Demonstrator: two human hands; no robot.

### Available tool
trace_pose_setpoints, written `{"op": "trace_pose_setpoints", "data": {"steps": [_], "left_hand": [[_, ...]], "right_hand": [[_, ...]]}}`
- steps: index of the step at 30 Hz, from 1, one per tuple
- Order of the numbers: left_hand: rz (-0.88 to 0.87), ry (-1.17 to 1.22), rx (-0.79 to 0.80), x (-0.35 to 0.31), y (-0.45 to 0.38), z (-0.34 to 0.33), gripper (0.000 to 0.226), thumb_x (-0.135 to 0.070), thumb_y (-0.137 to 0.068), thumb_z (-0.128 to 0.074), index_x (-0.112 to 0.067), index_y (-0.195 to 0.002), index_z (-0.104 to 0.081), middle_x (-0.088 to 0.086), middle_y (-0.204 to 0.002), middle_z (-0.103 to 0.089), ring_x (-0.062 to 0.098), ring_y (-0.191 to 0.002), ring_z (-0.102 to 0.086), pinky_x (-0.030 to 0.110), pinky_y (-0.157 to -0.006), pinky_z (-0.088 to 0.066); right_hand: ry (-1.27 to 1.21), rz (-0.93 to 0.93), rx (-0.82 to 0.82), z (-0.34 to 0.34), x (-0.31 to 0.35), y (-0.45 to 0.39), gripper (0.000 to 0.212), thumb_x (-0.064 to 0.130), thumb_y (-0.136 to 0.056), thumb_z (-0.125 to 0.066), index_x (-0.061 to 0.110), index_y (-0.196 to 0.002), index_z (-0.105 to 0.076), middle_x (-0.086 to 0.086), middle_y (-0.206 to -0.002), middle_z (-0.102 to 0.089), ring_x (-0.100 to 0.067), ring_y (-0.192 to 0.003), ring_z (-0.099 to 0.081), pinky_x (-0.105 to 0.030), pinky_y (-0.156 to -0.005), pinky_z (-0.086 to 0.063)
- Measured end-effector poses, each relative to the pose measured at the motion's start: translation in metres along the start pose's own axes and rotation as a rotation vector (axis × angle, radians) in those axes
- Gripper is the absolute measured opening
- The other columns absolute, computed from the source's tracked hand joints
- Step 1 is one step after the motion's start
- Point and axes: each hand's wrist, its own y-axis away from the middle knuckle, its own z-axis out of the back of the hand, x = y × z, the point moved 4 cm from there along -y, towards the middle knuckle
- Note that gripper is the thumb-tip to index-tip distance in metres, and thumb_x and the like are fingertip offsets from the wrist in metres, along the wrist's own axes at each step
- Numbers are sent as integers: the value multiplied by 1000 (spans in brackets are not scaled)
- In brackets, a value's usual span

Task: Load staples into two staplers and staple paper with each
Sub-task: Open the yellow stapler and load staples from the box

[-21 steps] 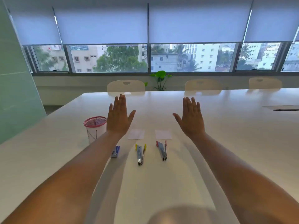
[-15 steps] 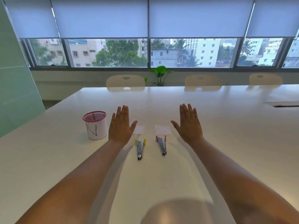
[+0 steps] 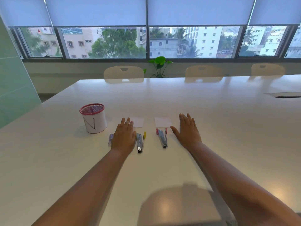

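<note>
An office meeting room; a long white conference table (image 3: 211, 128) faces a row of pale chairs (image 3: 123, 73); roller blinds (image 3: 97, 10) half-cover wide windows (image 3: 104, 43) over city buildings.

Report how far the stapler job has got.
Done: nothing visible. Both paper slips lie loose beyond the yellow-tipped stapler and red-tipped stapler. In hand: nothing; left hand and right hand are flat and open. Left: loading from the staple box, then stapling.

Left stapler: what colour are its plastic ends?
Yellow, on the left stapler; the head view shows it best.
</note>
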Motion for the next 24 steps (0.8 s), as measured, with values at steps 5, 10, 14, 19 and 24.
{"op": "trace_pose_setpoints", "data": {"steps": [5,10,14,19,24], "left_hand": [[-20,-20,-26,5,5,-2,47,-22,-95,-32,-11,-140,-31,6,-151,-29,22,-144,-9,34,-116,-11],[-3,16,-32,4,10,1,49,-20,-93,-37,-11,-141,-30,6,-148,-36,23,-144,-13,34,-115,-15],[19,12,-1,2,11,3,49,-23,-94,-36,-13,-142,-29,8,-147,-38,23,-142,-18,34,-114,-17],[66,42,36,4,9,1,50,-24,-94,-37,-15,-141,-28,13,-143,-41,23,-138,-28,35,-112,-18],[65,121,-13,7,6,-1,48,-20,-92,-41,-13,-138,-34,12,-136,-50,25,-132,-37,38,-111,-22]], "right_hand": [[-122,-53,83,-8,-5,-1,68,48,-93,-38,10,-146,-17,-4,-156,-12,-21,-142,-18,-37,-112,-24],[-145,-49,128,-11,-9,-2,56,44,-94,-39,15,-141,-33,-1,-156,-15,-21,-139,-26,-37,-109,-29],[-142,-50,145,-11,-9,-3,50,45,-94,-39,17,-136,-40,0,-156,-13,-22,-139,-26,-38,-108,-30],[-127,-39,169,-11,-9,-4,51,43,-95,-38,15,-138,-38,-5,-149,-33,-21,-137,-29,-32,-110,-24],[-154,-54,178,-10,-9,-4,50,41,-95,-40,16,-138,-38,-4,-149,-35,-20,-138,-27,-31,-111,-22]]}}
